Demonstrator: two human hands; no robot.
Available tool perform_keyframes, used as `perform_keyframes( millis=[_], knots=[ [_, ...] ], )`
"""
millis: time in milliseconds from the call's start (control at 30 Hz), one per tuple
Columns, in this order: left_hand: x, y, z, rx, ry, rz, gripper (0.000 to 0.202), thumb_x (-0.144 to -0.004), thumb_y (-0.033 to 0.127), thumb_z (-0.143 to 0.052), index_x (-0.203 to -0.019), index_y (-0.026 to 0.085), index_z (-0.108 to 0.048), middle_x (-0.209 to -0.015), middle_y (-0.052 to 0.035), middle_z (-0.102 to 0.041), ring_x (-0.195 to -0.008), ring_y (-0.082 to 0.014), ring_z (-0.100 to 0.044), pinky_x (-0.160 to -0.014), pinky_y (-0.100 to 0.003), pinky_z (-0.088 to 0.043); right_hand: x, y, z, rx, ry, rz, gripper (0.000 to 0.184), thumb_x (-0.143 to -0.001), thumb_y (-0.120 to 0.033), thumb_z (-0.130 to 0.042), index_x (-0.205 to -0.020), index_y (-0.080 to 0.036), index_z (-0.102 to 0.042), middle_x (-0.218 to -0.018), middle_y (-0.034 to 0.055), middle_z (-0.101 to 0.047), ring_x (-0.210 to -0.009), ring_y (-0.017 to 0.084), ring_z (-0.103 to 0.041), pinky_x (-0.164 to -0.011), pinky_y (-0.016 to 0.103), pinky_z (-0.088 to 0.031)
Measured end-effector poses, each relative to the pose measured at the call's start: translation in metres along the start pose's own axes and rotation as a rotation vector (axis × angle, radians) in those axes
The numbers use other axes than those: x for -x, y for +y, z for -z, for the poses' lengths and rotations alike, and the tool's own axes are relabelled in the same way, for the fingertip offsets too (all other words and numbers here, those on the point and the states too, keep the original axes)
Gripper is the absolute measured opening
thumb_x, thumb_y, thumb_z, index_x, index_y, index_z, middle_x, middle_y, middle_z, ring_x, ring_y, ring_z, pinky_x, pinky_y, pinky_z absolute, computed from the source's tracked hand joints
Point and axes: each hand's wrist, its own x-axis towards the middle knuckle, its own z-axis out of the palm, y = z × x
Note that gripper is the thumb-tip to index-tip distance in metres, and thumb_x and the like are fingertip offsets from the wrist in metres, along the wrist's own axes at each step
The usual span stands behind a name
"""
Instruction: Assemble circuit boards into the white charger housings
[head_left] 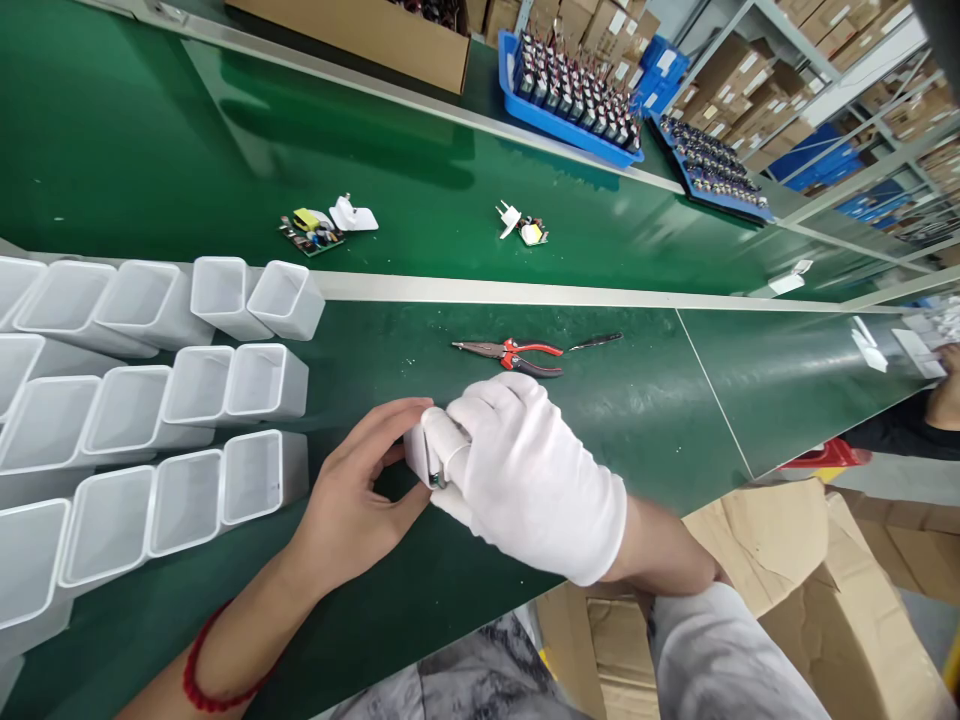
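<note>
My left hand [349,500], bare with a red bracelet at the wrist, has its fingers and thumb around one side of a white plastic charger housing [417,452]. In a white glove, my right hand [532,480] is closed over the other side, gripping a rounded white part of it. A small dark-green and metallic bit shows in the gap; the rest is hidden by the glove. Just beyond the hands lie long-nose pliers [510,354] with red and black handles. A thin dark tool [598,341] lies at the handle end.
White open-topped housings [268,480] stand in rows at the left. Across the ledge lie two opened plugs with circuit boards [311,236] [532,231]. A blue tray [570,115] of components stands on the rear shelf. Cardboard [765,540] is at lower right; another person's arm [946,390] shows far right.
</note>
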Motion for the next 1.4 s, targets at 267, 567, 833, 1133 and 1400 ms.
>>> perform_keyframes(
  millis=[267, 567, 833, 1133, 1400],
  knots=[
    [-0.001, -0.004, -0.006, 0.432, -0.042, 0.273, 0.057, -0.074, 0.022, -0.078, -0.126, 0.027, -0.055, -0.124, -0.0073, -0.055, -0.107, -0.0233, -0.061, -0.086, -0.036, -0.059, -0.017, 0.094, -0.015, -0.303, 0.523, -0.368, 0.048, -0.092, -0.051, -0.055, -0.128, -0.019, -0.058, -0.121, 0.0115, -0.061, -0.108, 0.024, -0.062, -0.096, 0.041, -0.049],
    [-0.003, -0.008, -0.007, 0.713, -0.063, 0.313, 0.038, -0.083, 0.04, -0.071, -0.117, 0.024, -0.066, -0.117, -0.0088, -0.058, -0.11, -0.0259, -0.055, -0.095, -0.038, -0.049, -0.079, 0.281, -0.081, -0.094, 0.169, -0.965, 0.063, -0.09, -0.032, -0.054, -0.148, -0.01, -0.038, -0.142, 0.0225, -0.048, -0.121, 0.034, -0.057, -0.101, 0.041, -0.046],
    [-0.006, -0.001, -0.004, 0.815, 0.024, 0.436, 0.043, -0.082, 0.049, -0.07, -0.118, 0.026, -0.067, -0.111, -0.0081, -0.067, -0.107, -0.0264, -0.06, -0.099, -0.042, -0.044, -0.089, 0.331, -0.096, -0.218, 0.149, -1.14, 0.074, -0.082, -0.033, -0.062, -0.147, -0.005, -0.038, -0.126, 0.0254, -0.062, -0.117, 0.038, -0.059, -0.099, 0.05, -0.045],
    [-0.004, -0.007, -0.004, 0.914, 0.092, 0.55, 0.06, -0.073, 0.056, -0.076, -0.123, 0.025, -0.065, -0.11, -0.0101, -0.071, -0.111, -0.0312, -0.059, -0.099, -0.044, -0.04, -0.009, 0.255, -0.071, -0.428, -0.065, -0.749, 0.078, -0.078, -0.041, -0.065, -0.147, -0.013, -0.041, -0.114, 0.0124, -0.072, -0.103, 0.028, -0.07, -0.091, 0.037, -0.056],
    [-0.007, -0.005, -0.004, 0.913, 0.142, 0.446, 0.054, -0.074, 0.051, -0.077, -0.123, 0.031, -0.067, -0.118, -0.0068, -0.062, -0.108, -0.0289, -0.059, -0.094, -0.038, -0.044, -0.088, 0.195, -0.039, -0.047, -0.069, -0.493, 0.061, -0.083, -0.017, -0.051, -0.144, -0.02, -0.048, -0.149, 0.0095, -0.046, -0.137, 0.03, -0.043, -0.114, 0.042, -0.036]
  ],
)
